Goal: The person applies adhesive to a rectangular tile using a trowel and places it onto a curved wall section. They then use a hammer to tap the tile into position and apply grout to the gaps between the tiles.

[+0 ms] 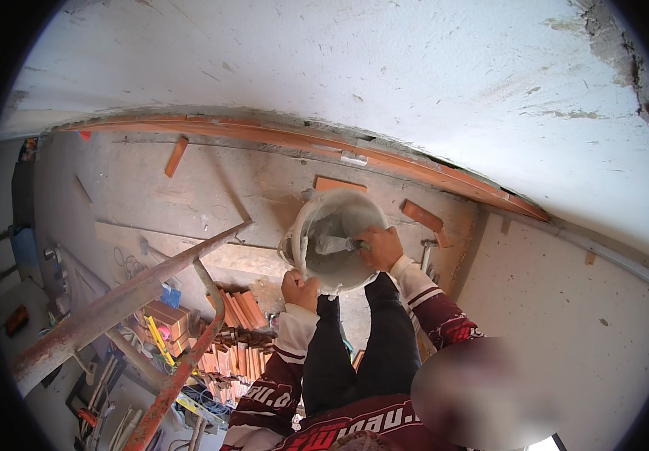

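Note:
A round, mortar-smeared bucket (372, 201) sits in front of my legs, with wet grey mortar (339, 267) inside. My right hand (381, 248) is closed around the handle of a trowel (332, 245), whose coated blade points left within the bucket. At the near left side of the rim, my left hand (300, 291) is closed on the bucket's edge. Its fingertips are partly hidden, but the thumb lies along the rim.
A rusty metal frame (137, 289) slants across the left side. Stacked terracotta tiles (238, 361) lie below it, beside a yellow spirit level (159, 340). Loose tile pieces (422, 216) and a hammer (427, 252) are right of the bucket. An orange tile strip (407, 167) edges the white wall (324, 60).

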Demonstrator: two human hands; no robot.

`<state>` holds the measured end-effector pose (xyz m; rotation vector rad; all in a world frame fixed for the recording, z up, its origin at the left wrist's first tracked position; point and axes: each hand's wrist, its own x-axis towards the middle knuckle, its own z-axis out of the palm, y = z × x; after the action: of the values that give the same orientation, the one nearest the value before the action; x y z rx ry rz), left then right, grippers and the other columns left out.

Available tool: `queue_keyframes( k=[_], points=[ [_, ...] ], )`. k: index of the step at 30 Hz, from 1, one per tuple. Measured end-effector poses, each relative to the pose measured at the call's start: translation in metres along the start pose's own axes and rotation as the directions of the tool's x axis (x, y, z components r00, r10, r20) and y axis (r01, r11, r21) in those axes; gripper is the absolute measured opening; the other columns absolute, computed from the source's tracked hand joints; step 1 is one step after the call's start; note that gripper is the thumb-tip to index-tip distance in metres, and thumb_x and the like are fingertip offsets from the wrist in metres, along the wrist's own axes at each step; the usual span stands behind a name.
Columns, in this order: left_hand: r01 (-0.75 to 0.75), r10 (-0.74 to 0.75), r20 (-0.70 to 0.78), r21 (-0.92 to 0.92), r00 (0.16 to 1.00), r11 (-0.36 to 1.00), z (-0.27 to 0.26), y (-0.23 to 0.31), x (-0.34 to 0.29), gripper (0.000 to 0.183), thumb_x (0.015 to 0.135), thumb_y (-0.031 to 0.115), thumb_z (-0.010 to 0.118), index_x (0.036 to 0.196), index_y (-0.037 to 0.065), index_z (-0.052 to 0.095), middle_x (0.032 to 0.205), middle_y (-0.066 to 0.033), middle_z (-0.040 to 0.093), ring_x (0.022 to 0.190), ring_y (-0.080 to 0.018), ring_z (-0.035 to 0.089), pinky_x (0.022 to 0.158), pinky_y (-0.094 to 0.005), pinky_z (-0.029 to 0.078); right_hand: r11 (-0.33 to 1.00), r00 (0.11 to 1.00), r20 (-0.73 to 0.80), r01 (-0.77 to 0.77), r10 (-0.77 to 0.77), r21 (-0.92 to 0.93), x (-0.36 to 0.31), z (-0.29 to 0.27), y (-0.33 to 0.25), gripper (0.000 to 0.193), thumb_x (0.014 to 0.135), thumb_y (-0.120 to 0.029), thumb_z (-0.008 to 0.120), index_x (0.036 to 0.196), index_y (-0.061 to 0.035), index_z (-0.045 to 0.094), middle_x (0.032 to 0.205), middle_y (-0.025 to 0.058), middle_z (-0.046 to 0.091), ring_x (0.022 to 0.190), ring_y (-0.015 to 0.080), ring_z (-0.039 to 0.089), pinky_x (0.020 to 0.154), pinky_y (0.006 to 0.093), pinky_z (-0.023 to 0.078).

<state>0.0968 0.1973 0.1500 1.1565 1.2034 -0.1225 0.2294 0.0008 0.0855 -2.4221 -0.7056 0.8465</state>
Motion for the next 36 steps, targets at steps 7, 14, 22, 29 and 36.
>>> queue_keyframes(
  k=[7,14,22,29,36],
  points=[
    [0.047,-0.046,-0.041,0.029,0.998,0.998,0.008,0.016,0.003,0.025,0.073,0.001,0.065,0.092,0.001,0.049,0.085,-0.0063,0.053,0.067,-0.0127,0.052,0.056,-0.0285,0.051,0.995,0.993,-0.101,-0.054,0.062,0.083,-0.001,-0.027,0.002,0.034,0.077,-0.027,0.068,0.110,-0.0192,0.070,0.102,0.0042,0.065,0.099,0.0251,0.062,0.086,0.0453,0.042],
    [-0.050,0.052,0.016,-0.115,0.999,0.992,0.005,-0.016,0.020,0.035,0.074,0.003,0.064,0.103,-0.006,0.047,0.101,-0.0180,0.058,0.085,-0.0239,0.064,0.070,-0.0363,0.058,0.993,0.953,-0.300,-0.005,0.041,0.120,0.010,-0.061,0.010,0.032,0.076,-0.023,0.069,0.107,-0.0143,0.071,0.099,0.0085,0.066,0.092,0.0303,0.064,0.082,0.0452,0.045],
    [0.191,-0.192,0.021,-0.268,0.981,0.944,-0.002,-0.009,0.007,0.033,0.072,0.000,0.064,0.101,-0.004,0.047,0.104,-0.0198,0.058,0.092,-0.0299,0.065,0.080,-0.0434,0.060,0.971,0.861,-0.483,-0.046,0.157,0.234,0.048,-0.109,0.033,0.029,0.079,-0.024,0.071,0.103,-0.0068,0.071,0.100,0.0163,0.069,0.094,0.0363,0.066,0.083,0.0433,0.052],
    [0.143,-0.165,-0.071,-0.239,0.984,0.960,-0.037,-0.047,-0.006,0.040,0.078,-0.001,0.059,0.112,-0.015,0.041,0.114,-0.0284,0.055,0.097,-0.0408,0.066,0.080,-0.0472,0.062,0.965,0.867,-0.440,-0.157,0.236,0.209,0.080,-0.129,0.046,0.038,0.081,-0.030,0.063,0.109,-0.0052,0.072,0.106,0.0219,0.069,0.098,0.0392,0.065,0.087,0.0446,0.051],
    [0.202,-0.227,-0.148,-0.167,0.963,0.965,-0.070,-0.070,-0.017,0.037,0.072,0.002,0.064,0.103,-0.009,0.048,0.105,-0.0226,0.058,0.092,-0.0328,0.067,0.078,-0.0419,0.063,0.941,0.891,-0.325,-0.254,0.318,0.222,0.084,-0.153,0.028,0.036,0.081,-0.032,0.057,0.105,-0.0111,0.075,0.096,0.0224,0.070,0.093,0.0403,0.066,0.086,0.0447,0.052]
  ],
)
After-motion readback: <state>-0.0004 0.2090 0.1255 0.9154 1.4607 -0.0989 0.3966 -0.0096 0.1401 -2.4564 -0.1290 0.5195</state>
